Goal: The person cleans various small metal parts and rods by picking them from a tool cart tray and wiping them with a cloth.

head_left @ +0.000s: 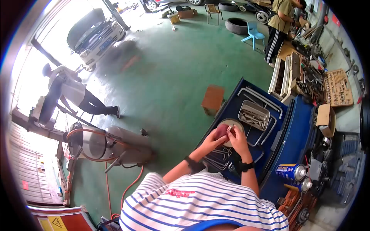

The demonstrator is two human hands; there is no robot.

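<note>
Left grip: curled round reddish cloth | right grip: pinching small metallic piece beside the cloth

Upper-left glare reflects on the floor; fisheye distortion bends edges.

Inside the dark-blue metal drawer, the rectangular silver metal tray, with small grey metal parts in it, lies right of the round beige object; bent silver metal rods lie beyond the tray. The brown rectangular box stands left of the drawer, the grey cylindrical metal tank farther left.
</note>
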